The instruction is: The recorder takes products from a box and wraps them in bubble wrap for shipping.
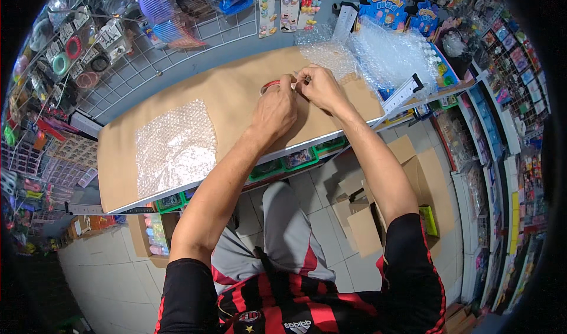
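Observation:
My left hand (274, 111) grips a roll of clear tape with a red core (270, 86) on the brown tabletop (224, 98). My right hand (317, 86) pinches the tape's free end right beside the roll, fingers closed on it. Most of the roll is hidden behind my left hand. A flat sheet of bubble wrap (174, 144) lies on the table to the left, apart from both hands. A crumpled pile of bubble wrap (372, 53) sits at the table's far right, just beyond my right hand.
A white ruler-like tool (404, 93) lies at the table's right edge. A wire grid wall (147, 50) with hanging combs and small goods runs behind the table. Cardboard boxes (378, 198) stand on the tiled floor by my right knee. Shelves of goods line the right side.

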`<state>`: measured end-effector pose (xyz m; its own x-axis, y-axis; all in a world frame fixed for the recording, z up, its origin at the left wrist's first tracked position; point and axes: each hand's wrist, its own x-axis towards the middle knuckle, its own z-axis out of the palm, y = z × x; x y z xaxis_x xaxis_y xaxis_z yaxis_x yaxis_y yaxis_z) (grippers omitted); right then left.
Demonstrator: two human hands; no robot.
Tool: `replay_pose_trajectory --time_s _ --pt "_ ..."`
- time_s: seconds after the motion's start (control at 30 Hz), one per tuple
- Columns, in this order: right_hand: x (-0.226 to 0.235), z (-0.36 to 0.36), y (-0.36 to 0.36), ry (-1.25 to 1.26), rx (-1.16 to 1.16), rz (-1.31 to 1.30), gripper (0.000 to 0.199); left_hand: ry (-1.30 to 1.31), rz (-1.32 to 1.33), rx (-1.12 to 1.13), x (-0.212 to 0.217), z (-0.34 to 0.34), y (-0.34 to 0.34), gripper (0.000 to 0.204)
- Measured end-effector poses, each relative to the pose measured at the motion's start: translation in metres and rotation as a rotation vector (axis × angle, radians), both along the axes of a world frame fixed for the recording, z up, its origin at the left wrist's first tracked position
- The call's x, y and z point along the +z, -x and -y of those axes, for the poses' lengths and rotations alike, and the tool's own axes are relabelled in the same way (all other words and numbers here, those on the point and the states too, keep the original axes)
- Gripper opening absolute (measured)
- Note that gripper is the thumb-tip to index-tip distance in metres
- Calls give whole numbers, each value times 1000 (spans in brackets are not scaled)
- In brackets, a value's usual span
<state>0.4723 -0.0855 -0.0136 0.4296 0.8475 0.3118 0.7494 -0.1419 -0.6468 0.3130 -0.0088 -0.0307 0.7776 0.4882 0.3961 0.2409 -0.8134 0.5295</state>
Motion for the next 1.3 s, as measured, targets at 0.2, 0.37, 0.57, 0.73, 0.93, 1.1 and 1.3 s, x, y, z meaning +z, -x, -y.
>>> replay_pose_trajectory --time_s 0.2,0.37,0.57,0.73,0.93,1.1,1.3 --pt "-2 -1 0 12 -82 -19 17 -135 46 -52 -6 0 -8 25" --pt "0 -4 -1 71 -254 -342 16 -250 102 -43 -12 -2 -21 23" --pt "-15 7 -18 -98 -369 -466 30 -200 137 -60 -13 8 -34 19" --pt "-13 54 52 -529 -280 -633 24 -264 183 -33 -24 -13 -21 21" --pt "-70 190 123 -400 -446 -528 17 -181 197 46 13 8 2 32" --pt "-132 291 140 -301 -692 -540 15 -306 345 35 28 57 48 26" --pt "-129 364 121 -275 -897 -413 17 136 324 -255 -10 141 52 26"
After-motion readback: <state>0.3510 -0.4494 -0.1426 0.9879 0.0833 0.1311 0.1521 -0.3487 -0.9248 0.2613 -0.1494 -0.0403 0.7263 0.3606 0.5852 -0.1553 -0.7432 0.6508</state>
